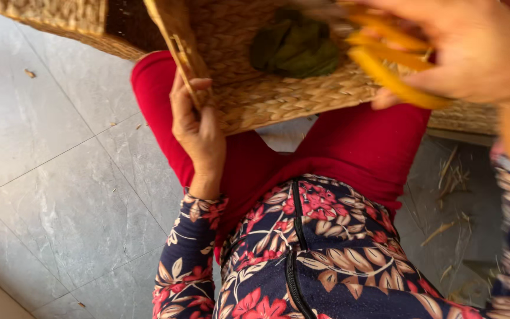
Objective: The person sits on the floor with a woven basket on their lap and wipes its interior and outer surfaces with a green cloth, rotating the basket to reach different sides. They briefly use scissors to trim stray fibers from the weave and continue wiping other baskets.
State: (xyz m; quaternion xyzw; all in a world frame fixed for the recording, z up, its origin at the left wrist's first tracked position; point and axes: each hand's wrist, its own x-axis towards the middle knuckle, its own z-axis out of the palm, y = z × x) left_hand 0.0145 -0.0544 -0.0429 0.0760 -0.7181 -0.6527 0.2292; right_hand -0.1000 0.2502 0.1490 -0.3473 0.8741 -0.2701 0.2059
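Down on the person's lap, across the red trousers (349,147), rests a woven straw basket (278,94), and everything else sits in relation to it. Its near wall runs along the knees, and a stiff woven edge rises at its left end.

At that left end, the left hand (196,127) is clenched around the raised edge: the thumb lies on the outer face, the fingers (199,88) curl over the rim toward the inside, and the wrist drops straight down from the basket into a dark floral sleeve (187,260).

Over the right end of the basket, the right hand (473,50) grasps a bundle of flat yellow straw strips (394,80). The strips fan out leftward from under the palm and cross the basket's near wall; the thumb tip presses beneath them, just at the wall. This hand is blurred, so how each finger lies cannot be told.

Inside the basket, between the two hands and just left of the strips, sits a crumpled dark green cloth (296,47).

Beyond the basket's left end lies a second woven piece (60,18). Below and left of the basket is grey tiled floor (42,177), and to its lower right loose straw scraps (450,177) litter the ground.
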